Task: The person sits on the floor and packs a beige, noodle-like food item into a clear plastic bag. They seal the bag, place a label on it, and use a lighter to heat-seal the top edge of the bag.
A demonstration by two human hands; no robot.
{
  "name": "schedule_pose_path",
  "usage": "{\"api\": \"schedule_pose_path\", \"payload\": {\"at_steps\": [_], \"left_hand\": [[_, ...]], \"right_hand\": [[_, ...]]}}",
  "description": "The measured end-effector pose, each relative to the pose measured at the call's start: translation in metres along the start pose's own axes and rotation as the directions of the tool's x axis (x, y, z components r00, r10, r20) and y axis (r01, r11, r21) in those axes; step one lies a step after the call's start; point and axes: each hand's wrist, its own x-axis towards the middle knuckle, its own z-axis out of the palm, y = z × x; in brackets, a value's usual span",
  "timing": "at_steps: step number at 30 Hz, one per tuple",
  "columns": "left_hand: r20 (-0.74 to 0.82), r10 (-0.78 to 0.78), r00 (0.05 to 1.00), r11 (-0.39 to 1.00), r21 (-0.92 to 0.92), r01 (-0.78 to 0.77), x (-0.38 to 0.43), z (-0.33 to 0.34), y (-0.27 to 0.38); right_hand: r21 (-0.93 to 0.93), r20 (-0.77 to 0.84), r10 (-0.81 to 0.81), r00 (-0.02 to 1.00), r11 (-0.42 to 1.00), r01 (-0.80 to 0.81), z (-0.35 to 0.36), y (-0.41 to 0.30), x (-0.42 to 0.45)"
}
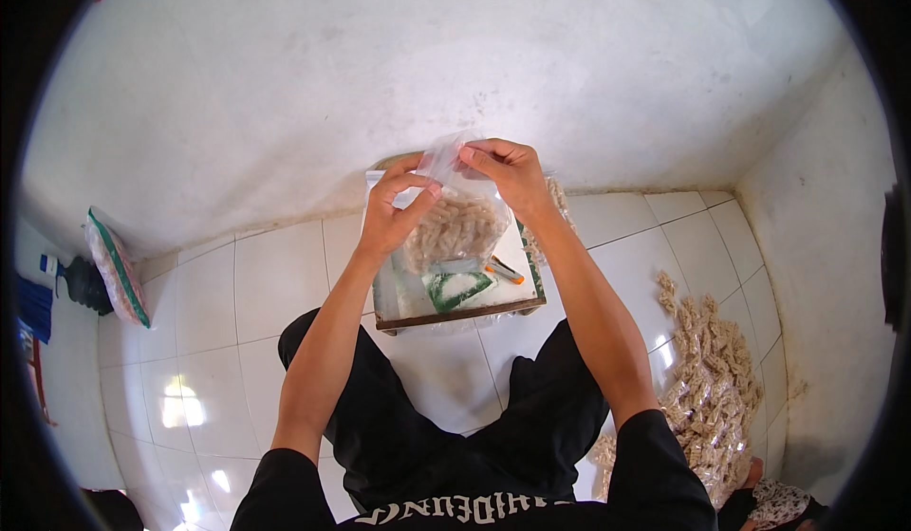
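Observation:
A clear plastic bag (459, 235) filled with beige twisted snack-like pieces stands upright on a low table (406, 303) before me. My left hand (398, 207) pinches the left side of the bag's loose upper part between thumb and fingers. On the other side, my right hand (507, 171) grips the same gathered plastic near its top edge. Below the bag lies a box cutter (505, 270) with orange ends, on the worn white and green tabletop. More clear plastic (371, 179) shows behind my left hand.
Bagged beige pieces (561, 203) lie beyond the table's right side. A large heap of similar packets (712, 381) covers the tiled floor at right, near another person's foot (754, 472). A filled sack (117, 267) and water jug (85, 285) stand left. A wall (441, 68) rises close ahead.

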Motion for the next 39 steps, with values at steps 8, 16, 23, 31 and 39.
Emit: {"api": "schedule_pose_path", "payload": {"at_steps": [8,16,23,31,39], "left_hand": [[0.054,-0.075,0.996,0.991,-0.103,0.08,0.009,0.004,0.004],[0.048,-0.03,0.998,0.996,-0.088,0.034,0.012,0.007,0.005],[0.073,-0.081,0.994,0.978,-0.187,0.093,0.013,0.011,0.001],[-0.18,0.014,0.984,0.99,-0.135,-0.039,0.012,0.013,0.0],[-0.063,-0.184,0.981,0.962,-0.218,0.167,0.026,0.01,-0.002]], "right_hand": [[-0.017,0.003,-0.006,1.0,1.0,0.006,-0.001,0.0,0.0],[-0.06,0.018,-0.062,0.998,0.996,0.063,0.0,0.004,0.001],[-0.117,0.039,-0.084,0.996,0.989,0.088,-0.001,0.009,0.005],[-0.089,-0.015,-0.074,0.997,0.993,0.072,0.003,0.007,0.006],[-0.104,-0.009,-0.048,0.999,0.993,0.047,0.003,0.002,0.006]]}}
